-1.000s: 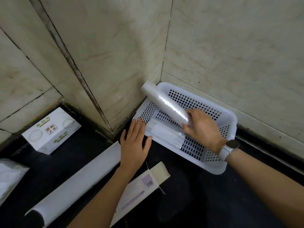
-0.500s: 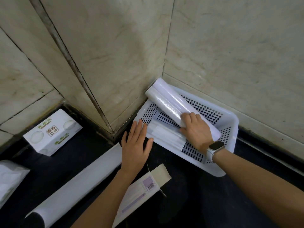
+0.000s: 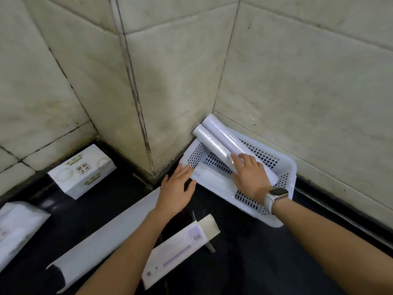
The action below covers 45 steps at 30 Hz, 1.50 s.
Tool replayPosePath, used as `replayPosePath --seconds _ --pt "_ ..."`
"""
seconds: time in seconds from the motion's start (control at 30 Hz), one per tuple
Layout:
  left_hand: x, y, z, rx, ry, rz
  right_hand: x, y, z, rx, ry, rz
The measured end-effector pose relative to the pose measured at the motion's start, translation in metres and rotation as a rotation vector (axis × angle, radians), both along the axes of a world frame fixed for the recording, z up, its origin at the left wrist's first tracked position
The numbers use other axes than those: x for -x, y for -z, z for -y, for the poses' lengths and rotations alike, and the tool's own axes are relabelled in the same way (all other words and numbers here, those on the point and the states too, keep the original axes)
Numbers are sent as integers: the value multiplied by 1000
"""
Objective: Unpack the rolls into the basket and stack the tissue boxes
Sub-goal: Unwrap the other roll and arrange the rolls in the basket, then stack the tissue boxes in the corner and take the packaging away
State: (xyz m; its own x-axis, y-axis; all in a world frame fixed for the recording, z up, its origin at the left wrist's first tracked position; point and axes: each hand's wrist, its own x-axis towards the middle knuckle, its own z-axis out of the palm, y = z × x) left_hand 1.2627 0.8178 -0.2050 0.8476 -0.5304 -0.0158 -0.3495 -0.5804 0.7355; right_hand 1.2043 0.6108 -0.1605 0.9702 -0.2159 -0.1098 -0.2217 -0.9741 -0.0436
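A white perforated basket [image 3: 276,222] sits in the wall corner on the dark floor. Two rolls lean in it, their upper ends on its far corner: a shiny clear-film roll [image 3: 212,143] and a pale white roll [image 3: 227,136] behind it. My right hand [image 3: 249,177] lies over the lower end of the clear-film roll, fingers curved onto it. My left hand [image 3: 176,190] rests flat with fingers apart against the basket's near left rim. A white tissue box with green print [image 3: 81,170] stands at the left by the wall. A soft white tissue pack [image 3: 17,226] lies at the far left edge.
A long white carton with an open dark end [image 3: 100,241] lies diagonally under my left forearm. A smaller opened carton with a barcode and raised flap [image 3: 180,250] lies beside it. A flat white pack [image 3: 212,177] rests in the basket's bottom. Marble walls close in behind.
My right hand has lowered the clear-film roll from mid-air into the basket, beside the pale roll. My left hand has stayed at the basket's rim.
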Motion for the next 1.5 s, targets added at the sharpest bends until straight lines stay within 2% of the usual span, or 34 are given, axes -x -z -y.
replayPosePath --seconds 0.1,0.23,0.37,0.47,0.53,0.6,0.73,0.83,0.9,0.97,1.07,1.17,1.23,1.33,1.4,1.5 --pt "11 -19 -26 109 -105 86 0 -18 -41 -93 -84 137" --pt "35 -27 -97 116 -335 110 -4 -27 -119 -288 -316 260" --pt "45 -19 -196 70 -580 118 -16 -11 -202 -386 -495 175" --pt "52 -12 -269 117 -868 62 -30 9 -269 -434 -609 48" --pt "57 -5 -311 160 -1077 15 -46 17 -316 -413 -676 -34" --pt "62 6 -347 152 -1198 -84 -66 23 -364 -362 -728 -88" --pt "59 26 -379 133 -1169 -317 -98 39 -435 -140 -937 -123" --pt "52 39 -388 150 -1106 -347 -103 57 -467 -5 -996 -196" --pt "52 47 -389 65 -1071 -319 -103 65 -473 74 -1003 -187" --pt "55 51 -388 -7 -1073 -281 -102 64 -469 10 -1014 -39" --pt "58 52 -384 -46 -1098 -191 -104 43 -448 -308 -963 316" --pt "49 46 -374 -36 -1082 -136 -115 19 -415 -560 -804 504" --pt "35 39 -361 8 -1040 -115 -126 5 -389 -617 -710 608" --pt "9 27 -334 108 -954 -104 -141 -5 -352 -543 -640 723" --pt "-8 21 -316 191 -890 -125 -150 -4 -333 -386 -613 704" --pt "-29 17 -289 267 -793 -208 -158 14 -315 -240 -534 428"
